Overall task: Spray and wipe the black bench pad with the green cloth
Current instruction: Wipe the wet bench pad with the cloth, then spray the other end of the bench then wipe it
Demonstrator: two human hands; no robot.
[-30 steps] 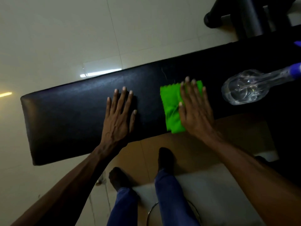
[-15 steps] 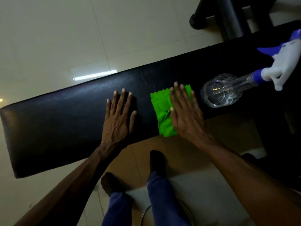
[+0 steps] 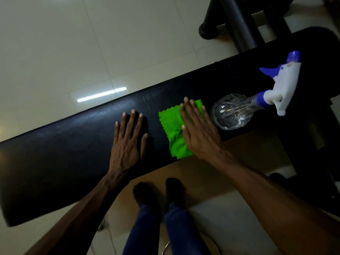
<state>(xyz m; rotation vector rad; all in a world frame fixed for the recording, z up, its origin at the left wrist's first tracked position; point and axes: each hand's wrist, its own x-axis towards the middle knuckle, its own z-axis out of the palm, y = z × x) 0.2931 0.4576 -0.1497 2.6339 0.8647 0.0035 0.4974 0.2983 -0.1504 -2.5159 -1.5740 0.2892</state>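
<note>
The long black bench pad runs diagonally across the view. My left hand lies flat on it, fingers spread, holding nothing. To its right, my right hand presses palm-down on the folded green cloth, which lies on the pad near its front edge. A clear spray bottle with a white and blue trigger head lies on its side on the pad, just right of the cloth, untouched.
Black metal frame tubes of gym equipment stand on the pale tiled floor beyond the pad at the upper right. My legs in blue trousers and feet are below the pad's front edge.
My right hand has slid the green cloth a little left, closer to my left hand. The view has swung right, bringing the bottle's trigger head fully into view. The left hand stays put.
</note>
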